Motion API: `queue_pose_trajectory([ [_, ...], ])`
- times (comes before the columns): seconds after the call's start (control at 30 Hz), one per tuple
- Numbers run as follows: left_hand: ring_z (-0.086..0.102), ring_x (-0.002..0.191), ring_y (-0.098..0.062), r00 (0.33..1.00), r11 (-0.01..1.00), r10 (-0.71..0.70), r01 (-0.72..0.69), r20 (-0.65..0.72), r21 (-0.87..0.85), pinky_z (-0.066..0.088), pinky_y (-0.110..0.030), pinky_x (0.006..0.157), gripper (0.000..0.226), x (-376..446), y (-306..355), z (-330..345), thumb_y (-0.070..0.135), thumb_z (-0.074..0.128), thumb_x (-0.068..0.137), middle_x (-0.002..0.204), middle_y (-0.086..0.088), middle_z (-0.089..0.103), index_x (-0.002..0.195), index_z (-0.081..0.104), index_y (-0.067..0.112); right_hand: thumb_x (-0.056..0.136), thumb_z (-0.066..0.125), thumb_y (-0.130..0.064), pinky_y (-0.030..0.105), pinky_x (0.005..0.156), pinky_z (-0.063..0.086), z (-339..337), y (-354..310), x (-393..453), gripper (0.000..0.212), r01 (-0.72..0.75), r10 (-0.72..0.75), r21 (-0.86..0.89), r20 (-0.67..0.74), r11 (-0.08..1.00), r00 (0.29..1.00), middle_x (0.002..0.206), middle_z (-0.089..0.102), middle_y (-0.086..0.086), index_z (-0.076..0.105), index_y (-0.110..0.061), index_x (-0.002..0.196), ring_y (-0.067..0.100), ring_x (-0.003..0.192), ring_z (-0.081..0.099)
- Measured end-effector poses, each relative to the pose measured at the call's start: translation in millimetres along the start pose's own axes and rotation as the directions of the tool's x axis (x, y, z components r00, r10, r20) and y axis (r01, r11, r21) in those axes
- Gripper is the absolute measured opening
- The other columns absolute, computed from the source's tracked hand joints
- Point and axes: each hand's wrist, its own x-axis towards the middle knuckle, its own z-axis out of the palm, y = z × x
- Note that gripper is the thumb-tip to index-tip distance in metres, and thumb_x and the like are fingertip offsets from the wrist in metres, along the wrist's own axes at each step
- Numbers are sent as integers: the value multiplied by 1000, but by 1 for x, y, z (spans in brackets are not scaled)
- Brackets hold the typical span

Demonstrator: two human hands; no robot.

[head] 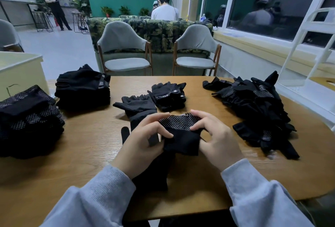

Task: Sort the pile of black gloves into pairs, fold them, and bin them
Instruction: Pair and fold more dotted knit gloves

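A black glove with a white-dotted palm (pixel 179 127) is held above the middle of the wooden table (pixel 87 136), partly folded. My left hand (pixel 143 143) pinches its left side and my right hand (pixel 215 139) grips its right side. Under my hands lies another black glove (pixel 154 174), flat on the table. An unsorted pile of black gloves (pixel 257 107) sprawls at the right. Folded stacks sit at the far left (pixel 29 121) and back left (pixel 83 88). Two smaller glove bundles (pixel 137 105) (pixel 169 96) rest just beyond my hands.
A cream bin (pixel 20 70) stands off the table's left edge. A white wire rack (pixel 308 45) stands at the right. Two grey chairs (pixel 125 49) face the table's far side. People stand and sit in the background.
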Motion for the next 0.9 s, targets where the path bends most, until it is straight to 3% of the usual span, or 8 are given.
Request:
queue_pose_trajectory([
  [0.13, 54, 113, -8, 999, 998, 14, -12, -28, 67, 36, -10, 86, 33, 5, -7, -16, 1, 56, 68, 141, 3, 42, 76, 57, 33, 64, 65, 17, 5, 94, 35, 14, -6, 24, 32, -3, 1, 14, 116, 1000, 993, 129, 47, -7, 55, -9, 79, 0, 119, 44],
  [0.23, 55, 110, -18, 999, 996, 2, 2, -49, 94, 33, -3, 82, 37, 5, -10, -29, -4, 54, 65, 144, -1, 38, 73, 55, 32, 67, 64, 16, 7, 101, 28, 26, -11, 37, 33, 17, -33, 88, 184, 996, 982, 132, 42, -6, 52, -12, 79, -1, 126, 36],
  [0.3, 50, 120, -9, 997, 994, -8, 16, -74, 112, 34, -5, 84, 32, 2, -10, -37, -2, 52, 64, 145, 1, 37, 71, 54, 29, 68, 65, 14, 7, 101, 28, 34, -16, 42, 37, -11, -19, 144, 208, 990, 978, 136, 40, -7, 50, -17, 80, -3, 127, 34],
  [0.43, 59, 97, -9, 996, 989, -4, 17, -87, 146, 38, -6, 82, 25, -11, -12, -50, -4, 59, 65, 145, 2, 38, 70, 54, 21, 68, 66, 15, 8, 102, 27, 48, -23, 41, 33, -11, -43, 208, 253, 978, 967, 138, 40, -3, 56, -12, 84, -2, 129, 33],
  [0.57, 35, 134, -4, 1000, 988, -6, 8, -9, 153, 29, -13, 103, 20, -30, -19, -57, 13, 64, 68, 148, 10, 34, 73, 55, 30, 67, 61, 10, 18, 107, 30, 53, -25, 26, 33, -43, -46, 258, 331, 965, 943, 142, 41, -1, 64, -13, 91, 6, 133, 37],
  [0.63, 33, 135, -4, 999, 990, -27, 25, 18, 138, 27, -13, 104, 16, -39, -21, -57, 18, 61, 66, 147, 18, 32, 74, 55, 30, 69, 61, 3, 22, 107, 32, 53, -28, 17, 31, -79, -30, 270, 379, 960, 925, 143, 41, -3, 67, -18, 90, 7, 133, 37],
  [0.77, 31, 135, 0, 994, 988, -84, 75, 66, 132, 29, -14, 104, 9, -54, -23, -53, 29, 59, 66, 146, 25, 27, 75, 56, 31, 69, 56, -7, 14, 103, 32, 49, -31, 6, 31, -156, 7, 284, 462, 946, 887, 141, 39, -16, 67, -30, 86, -2, 130, 38],
  [0.9, 29, 136, 0, 976, 979, -172, 154, 131, 134, 40, -27, 100, 14, -68, -26, -47, 31, 53, 64, 145, 32, 22, 77, 57, 32, 70, 56, -8, 30, 99, 43, 46, -31, -2, 30, -190, 30, 260, 517, 947, 855, 139, 36, -26, 67, -32, 85, 5, 125, 47],
])
